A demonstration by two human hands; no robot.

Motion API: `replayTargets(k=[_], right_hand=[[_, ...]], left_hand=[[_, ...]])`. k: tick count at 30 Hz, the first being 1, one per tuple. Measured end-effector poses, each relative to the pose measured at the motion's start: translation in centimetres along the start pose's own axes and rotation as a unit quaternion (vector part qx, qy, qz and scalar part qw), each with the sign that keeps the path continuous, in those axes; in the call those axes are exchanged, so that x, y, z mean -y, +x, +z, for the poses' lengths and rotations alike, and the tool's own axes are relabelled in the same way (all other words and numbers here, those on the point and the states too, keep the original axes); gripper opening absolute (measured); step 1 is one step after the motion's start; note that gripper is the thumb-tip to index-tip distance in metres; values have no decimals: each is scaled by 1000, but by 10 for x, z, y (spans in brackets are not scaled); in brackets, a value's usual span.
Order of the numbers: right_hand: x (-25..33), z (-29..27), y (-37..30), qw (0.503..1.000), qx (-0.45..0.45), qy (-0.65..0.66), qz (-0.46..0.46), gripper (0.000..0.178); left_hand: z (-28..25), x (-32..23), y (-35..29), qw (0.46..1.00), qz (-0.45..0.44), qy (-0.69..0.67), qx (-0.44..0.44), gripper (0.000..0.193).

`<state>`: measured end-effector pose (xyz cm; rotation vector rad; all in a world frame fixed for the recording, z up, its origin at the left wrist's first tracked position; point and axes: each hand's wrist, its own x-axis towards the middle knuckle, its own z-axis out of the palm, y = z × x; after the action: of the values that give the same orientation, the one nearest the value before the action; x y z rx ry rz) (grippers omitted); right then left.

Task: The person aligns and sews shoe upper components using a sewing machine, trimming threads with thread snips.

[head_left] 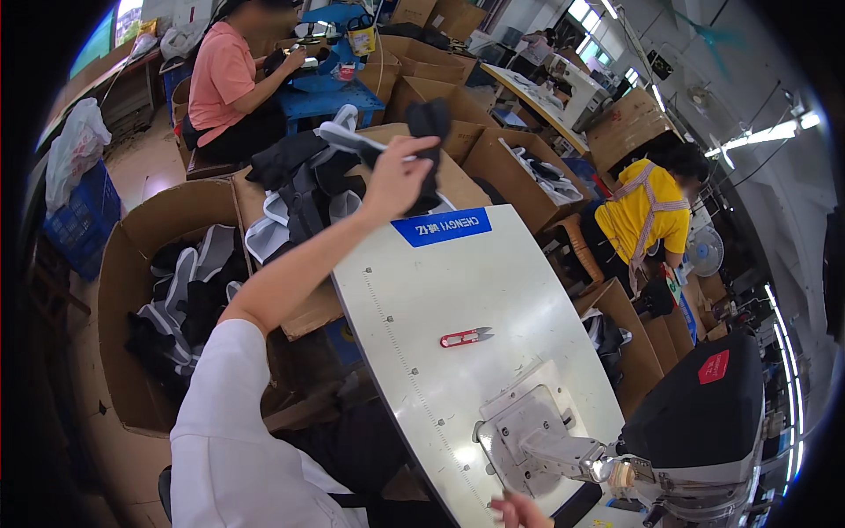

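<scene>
My left hand (pixel 398 180) reaches out past the far end of the white sewing machine table (pixel 414 290). Its fingers are closed on a black shoe upper (pixel 429 132), which hangs down behind the hand. A grey-white piece (pixel 345 138) lies against that hand on its left; whether it belongs to the same upper I cannot tell. Only the fingers of my right hand (pixel 518 510) show at the lower edge, near the sewing machine (pixel 687 431); their grip is unclear. Red-handled thread snips (pixel 466 338) lie on the tabletop between the hands.
A heap of black and white shoe uppers (pixel 304 189) lies beyond the table. To the left stands a cardboard box (pixel 119 326) holding more uppers. Another box (pixel 493 163) is behind. One person in pink (pixel 227 84) and another in yellow (pixel 647 211) sit at work.
</scene>
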<state>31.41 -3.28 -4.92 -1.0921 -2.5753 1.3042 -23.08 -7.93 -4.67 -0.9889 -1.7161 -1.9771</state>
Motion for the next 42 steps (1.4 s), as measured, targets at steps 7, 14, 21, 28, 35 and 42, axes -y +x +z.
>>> replayTargets(k=[7, 14, 21, 28, 35, 42], right_hand=[[113, 39, 131, 807, 13, 583, -94, 39], [70, 8, 149, 795, -171, 573, -100, 44], [61, -19, 125, 913, -117, 391, -10, 48], [25, -47, 38, 870, -117, 479, -24, 47], [-170, -98, 82, 868, -465, 122, -125, 22], [-78, -78, 135, 837, -470, 279, -27, 25]], left_hand=[[29, -157, -138, 974, 106, -86, 180, 52], [20, -164, -149, 852, 176, -234, 433, 40], [54, -177, -96, 753, 318, -104, 566, 73], [114, -179, -91, 759, 473, -46, 446, 38], [186, -166, -93, 777, 533, -36, 333, 38], [242, -116, -134, 855, 238, -89, 452, 44]])
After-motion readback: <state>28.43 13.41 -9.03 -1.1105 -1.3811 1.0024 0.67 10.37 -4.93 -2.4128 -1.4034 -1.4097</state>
